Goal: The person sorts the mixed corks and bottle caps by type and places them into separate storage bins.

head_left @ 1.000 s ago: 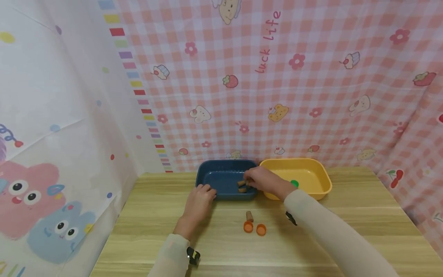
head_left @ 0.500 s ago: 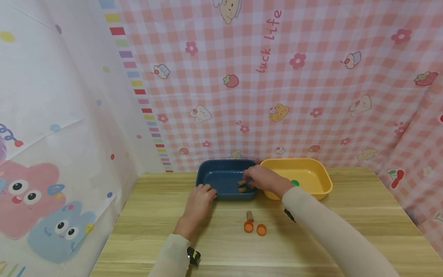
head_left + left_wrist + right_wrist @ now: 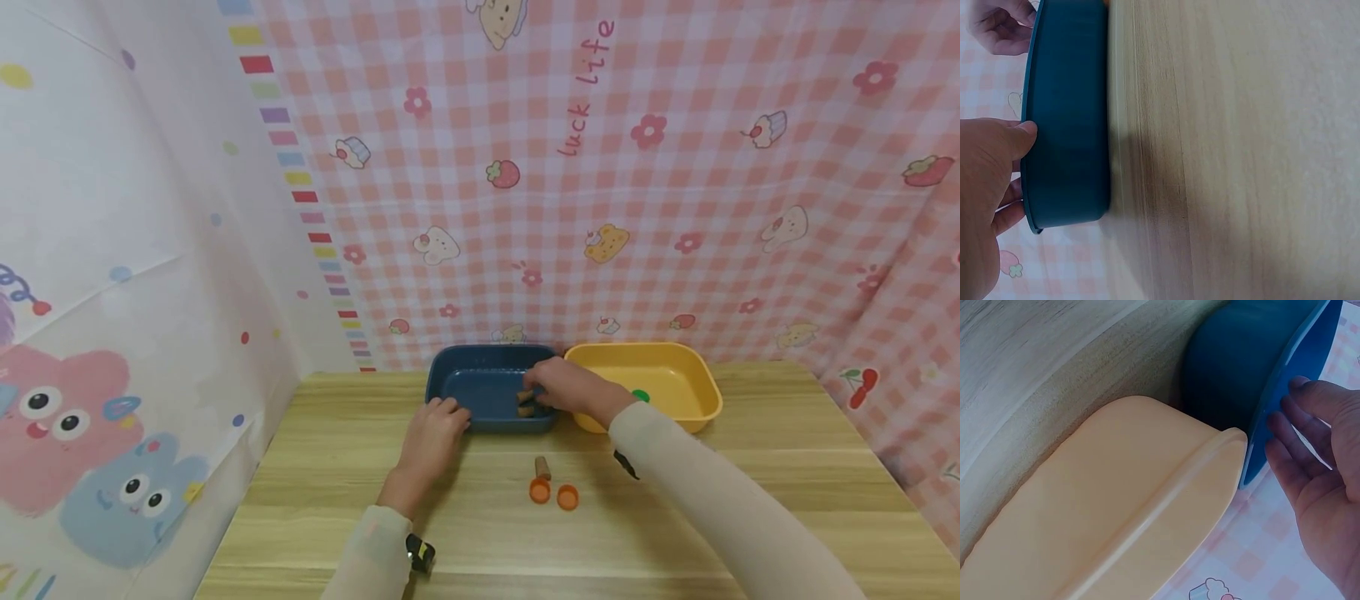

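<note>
Two brown corks (image 3: pixel 525 412), laid on their sides near the right end of an open, rounded dark blue tray (image 3: pixel 480 387).

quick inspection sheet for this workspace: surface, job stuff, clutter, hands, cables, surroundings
surface: wood-grain table, light brown
job's things: blue tray with at least two corks inside; yellow tray on its right, with a green piece partly hidden by the right arm
clutter: one loose cork and two orange caps in front of the trays
hands: left hand grips the blue tray's rim; right hand reaches into that tray, hold unclear
cables: nothing seen
surroundings: pink checked cloth behind, white cartoon-print cloth on the left
</note>
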Action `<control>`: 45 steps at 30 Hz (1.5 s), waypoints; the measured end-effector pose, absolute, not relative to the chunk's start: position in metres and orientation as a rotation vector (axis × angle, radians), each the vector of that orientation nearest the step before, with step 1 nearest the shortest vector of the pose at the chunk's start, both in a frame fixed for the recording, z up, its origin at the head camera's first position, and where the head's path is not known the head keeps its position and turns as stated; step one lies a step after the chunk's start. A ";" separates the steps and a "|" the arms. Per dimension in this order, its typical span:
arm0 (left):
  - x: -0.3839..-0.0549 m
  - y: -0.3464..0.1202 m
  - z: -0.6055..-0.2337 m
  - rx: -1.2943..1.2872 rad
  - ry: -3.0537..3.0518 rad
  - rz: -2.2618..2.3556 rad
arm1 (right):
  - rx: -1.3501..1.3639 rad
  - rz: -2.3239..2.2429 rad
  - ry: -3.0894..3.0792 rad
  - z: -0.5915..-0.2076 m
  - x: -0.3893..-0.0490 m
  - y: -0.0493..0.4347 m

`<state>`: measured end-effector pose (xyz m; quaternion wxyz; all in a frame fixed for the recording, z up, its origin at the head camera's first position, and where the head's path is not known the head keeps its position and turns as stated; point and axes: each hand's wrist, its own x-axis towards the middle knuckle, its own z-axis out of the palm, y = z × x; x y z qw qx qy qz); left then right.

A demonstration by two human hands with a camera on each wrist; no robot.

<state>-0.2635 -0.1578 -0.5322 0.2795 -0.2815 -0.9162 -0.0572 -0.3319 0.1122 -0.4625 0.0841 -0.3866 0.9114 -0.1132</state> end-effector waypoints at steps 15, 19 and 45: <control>-0.265 -0.158 -0.527 -0.759 -2.451 -0.169 | -1.191 -0.502 2.762 -0.450 -0.320 0.129; -0.266 -0.158 -0.528 -0.761 -2.450 -0.167 | -1.213 -0.531 2.795 -0.450 -0.315 0.135; -0.260 -0.156 -0.527 -0.759 -2.497 -0.149 | -1.283 -0.653 2.848 -0.481 -0.240 0.159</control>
